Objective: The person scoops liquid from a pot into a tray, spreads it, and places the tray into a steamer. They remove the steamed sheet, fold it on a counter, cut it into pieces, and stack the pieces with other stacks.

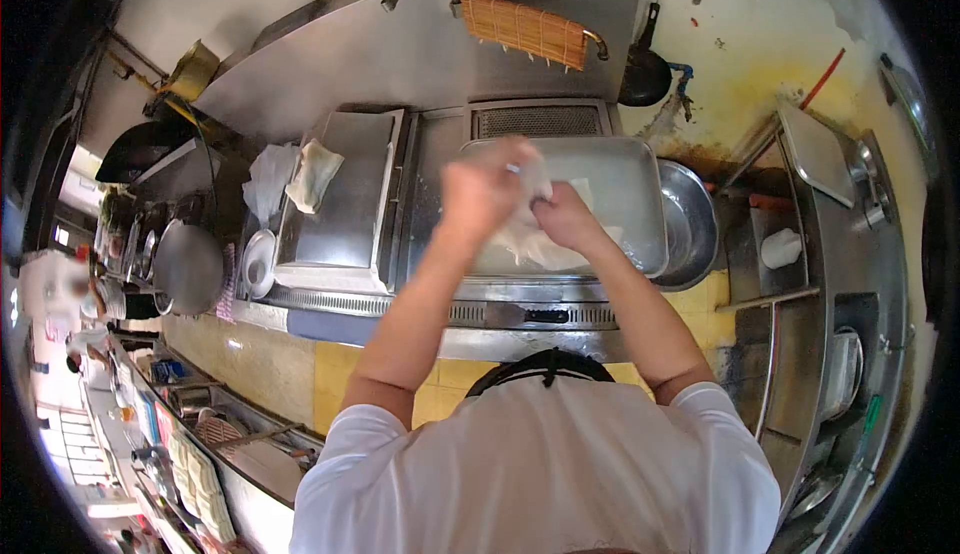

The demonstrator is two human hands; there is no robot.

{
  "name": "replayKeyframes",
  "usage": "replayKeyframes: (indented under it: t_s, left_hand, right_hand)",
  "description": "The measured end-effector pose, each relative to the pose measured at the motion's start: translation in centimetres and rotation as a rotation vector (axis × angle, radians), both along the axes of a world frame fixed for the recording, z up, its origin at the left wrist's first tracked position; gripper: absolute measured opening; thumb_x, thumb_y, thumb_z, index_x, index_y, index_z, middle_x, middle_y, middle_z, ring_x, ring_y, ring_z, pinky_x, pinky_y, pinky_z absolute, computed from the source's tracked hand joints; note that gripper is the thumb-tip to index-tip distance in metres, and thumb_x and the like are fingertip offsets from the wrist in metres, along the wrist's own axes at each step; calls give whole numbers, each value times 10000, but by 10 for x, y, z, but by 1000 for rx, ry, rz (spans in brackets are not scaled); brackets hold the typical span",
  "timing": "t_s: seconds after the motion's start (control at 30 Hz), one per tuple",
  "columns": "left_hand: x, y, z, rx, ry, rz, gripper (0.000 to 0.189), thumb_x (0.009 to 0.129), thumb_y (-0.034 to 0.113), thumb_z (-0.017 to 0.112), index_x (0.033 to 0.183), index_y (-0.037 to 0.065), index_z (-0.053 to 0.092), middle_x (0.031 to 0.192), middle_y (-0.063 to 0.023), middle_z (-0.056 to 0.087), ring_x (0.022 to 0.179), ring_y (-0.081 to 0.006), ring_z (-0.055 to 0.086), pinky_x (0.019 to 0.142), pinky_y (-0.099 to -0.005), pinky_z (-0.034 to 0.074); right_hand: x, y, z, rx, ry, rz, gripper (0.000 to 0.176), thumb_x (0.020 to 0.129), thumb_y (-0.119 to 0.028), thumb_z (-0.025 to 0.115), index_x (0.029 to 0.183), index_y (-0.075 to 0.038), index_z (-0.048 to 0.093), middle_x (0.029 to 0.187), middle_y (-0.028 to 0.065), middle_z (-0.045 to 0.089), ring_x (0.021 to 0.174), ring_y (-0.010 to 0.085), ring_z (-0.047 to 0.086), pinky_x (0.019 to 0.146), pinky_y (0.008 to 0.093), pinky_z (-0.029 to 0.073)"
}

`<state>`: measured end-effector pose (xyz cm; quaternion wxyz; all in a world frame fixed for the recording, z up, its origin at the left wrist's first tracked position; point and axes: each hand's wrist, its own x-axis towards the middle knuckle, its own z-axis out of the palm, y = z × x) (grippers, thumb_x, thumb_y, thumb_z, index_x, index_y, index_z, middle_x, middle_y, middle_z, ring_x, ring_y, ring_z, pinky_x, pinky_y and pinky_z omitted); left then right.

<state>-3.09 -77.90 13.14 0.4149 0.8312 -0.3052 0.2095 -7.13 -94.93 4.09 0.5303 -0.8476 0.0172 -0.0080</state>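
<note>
Over a wide shallow metal tray (640, 204) both my hands are raised, close together. My left hand (485, 189) is smeared by motion; its fingers cannot be made out. My right hand (570, 218) is closed, its fingers curled round the lower end of a limp whitish piece (537, 169), which stretches up between the hands. Just below, several pale flat pieces (545, 251) lie in the tray, partly hidden by my hands and forearms. Their exact kind cannot be told.
A metal bowl (690, 224) sits right of the tray. Left is a flat metal griddle-like unit (345, 194) with a crumpled whitish bag (314, 176). A black-handled spatula (545, 316) lies on the front ledge. A bamboo mat (525, 29) hangs behind; a rack (770, 299) stands right.
</note>
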Motion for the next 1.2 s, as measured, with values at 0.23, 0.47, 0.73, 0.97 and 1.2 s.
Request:
replayKeyframes:
  t_s: [0.23,0.47,0.73,0.97,1.2]
  left_hand:
    - [44,108,-57,-130,77,306,114,876,42,699,981,23,738,904,-163,736,824,-221,722,752,-351,565]
    - [7,56,-240,730,392,-21,276,916,338,673,912,70,741,1015,-195,723,983,-367,693,864,-482,552]
    - [1,-19,-94,75,208,-194,151,923,165,668,1012,56,721,1005,-198,721,915,-419,684,810,-471,566]
    - [24,50,6,-243,159,72,299,810,-55,634,1062,48,757,1028,-149,764,954,-255,750,836,-354,591]
    - [-2,13,-80,59,91,-47,291,781,-2,685,1033,106,780,1051,-122,760,929,-305,739,846,-384,599]
  right_hand:
    - [-65,-117,-132,-587,-87,-261,228,828,-50,593,1020,36,681,1013,252,693,973,440,653,884,492,524]
    - [-64,-97,-167,-818,144,-121,173,790,-59,617,905,4,729,950,215,716,959,421,669,882,499,535]
    - [-11,-42,-25,-86,-89,-122,287,860,-112,584,1074,14,728,1066,260,721,1013,406,701,934,444,536]
    - [-27,-88,-96,-348,-36,-185,313,845,-89,577,1107,21,709,1054,260,716,1041,402,683,938,461,513]
    - [-18,-40,-44,-62,-369,-123,255,845,-35,552,1039,0,714,1031,226,712,943,334,698,830,407,535]
